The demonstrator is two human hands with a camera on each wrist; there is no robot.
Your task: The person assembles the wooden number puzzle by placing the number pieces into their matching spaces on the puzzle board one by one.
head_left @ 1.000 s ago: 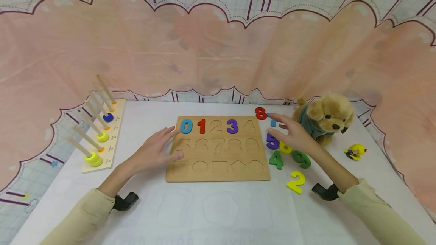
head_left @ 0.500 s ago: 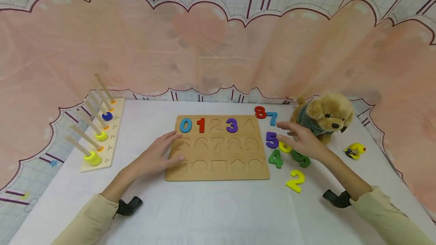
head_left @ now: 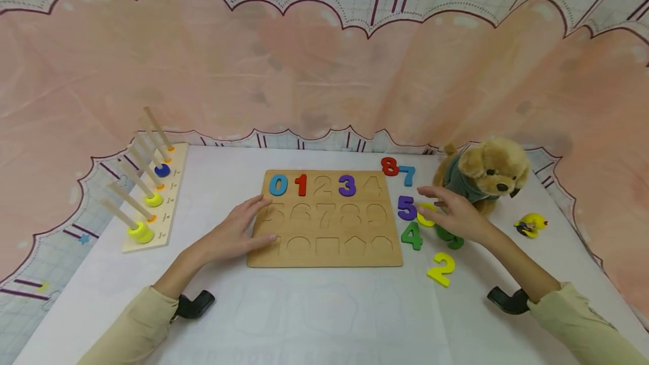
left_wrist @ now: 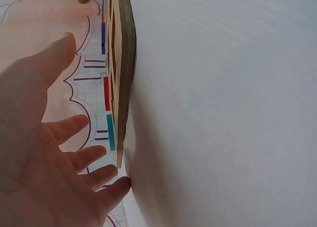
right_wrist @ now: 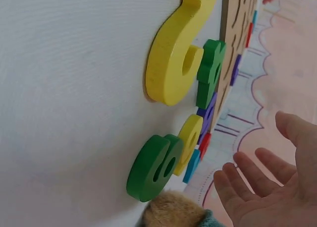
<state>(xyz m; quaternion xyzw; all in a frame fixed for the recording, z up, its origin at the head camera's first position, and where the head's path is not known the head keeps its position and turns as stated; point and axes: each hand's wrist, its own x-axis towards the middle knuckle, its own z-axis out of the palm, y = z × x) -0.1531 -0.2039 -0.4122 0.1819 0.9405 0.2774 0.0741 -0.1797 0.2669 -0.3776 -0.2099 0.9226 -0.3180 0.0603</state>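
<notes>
Clock directions are taken from the centre of the wooden number board (head_left: 324, 231), which is laid flat on the white bench (head_left: 304, 311), probably so that it can be reached from both sides. In its top row, the blue 0 (head_left: 272, 186), red 1 (head_left: 301, 185) and purple 3 (head_left: 347, 186) are seated between eleven and one o'clock, each apparently in its matching recess.

At nine o'clock the left hand (head_left: 235, 231) is held with fingers extended at the board's edge, perhaps to steady it; whether it is touched cannot be told.

At three o'clock the right hand (head_left: 460, 216) is held open and ungripping above the yellow looped number (right_wrist: 183, 148) and green looped number (right_wrist: 140, 173), both partly covered from overhead.

The loose pieces seem to be kept on this side for easy picking: the red 8 (head_left: 390, 166) and blue 7 (head_left: 408, 173) at two, the purple 5 (head_left: 406, 207) and green 4 (head_left: 413, 240) near three, the yellow 2 (head_left: 439, 276) towards four.

The plush dog (head_left: 489, 170) and peg stand (head_left: 164, 207) are set well aside, presumably to leave working room.
</notes>
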